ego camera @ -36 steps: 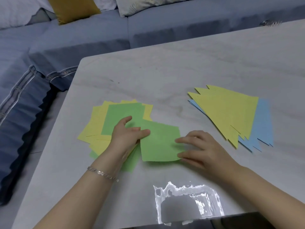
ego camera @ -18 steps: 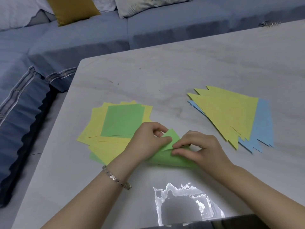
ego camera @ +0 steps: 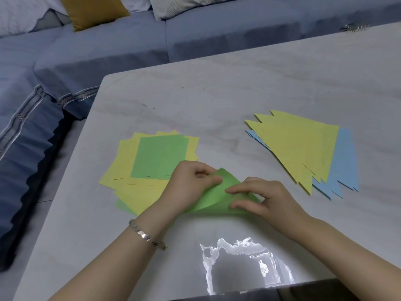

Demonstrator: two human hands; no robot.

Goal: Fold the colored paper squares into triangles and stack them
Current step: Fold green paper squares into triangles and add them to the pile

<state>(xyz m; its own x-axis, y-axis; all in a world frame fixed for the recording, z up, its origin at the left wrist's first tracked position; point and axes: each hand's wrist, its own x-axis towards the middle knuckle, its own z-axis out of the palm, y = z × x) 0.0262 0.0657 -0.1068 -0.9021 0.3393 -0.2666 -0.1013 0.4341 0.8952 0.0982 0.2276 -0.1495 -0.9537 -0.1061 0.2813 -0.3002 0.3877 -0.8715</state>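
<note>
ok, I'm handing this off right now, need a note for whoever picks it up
Hands: left hand pinches the raised corner of the green sheet; right hand pinches its near side.
The sheet is half folded, not creased flat, on the table just right of the pile of squares.
Done: stack of triangles, yellow over blue, on the right.
Left: crease, stack it, then fold the pile.

Green and yellow paper squares (ego camera: 159,157), yellow-over-blue folded triangles (ego camera: 303,146), grey marbled table (ego camera: 217,94), blue sofa (ego camera: 108,46).
</note>
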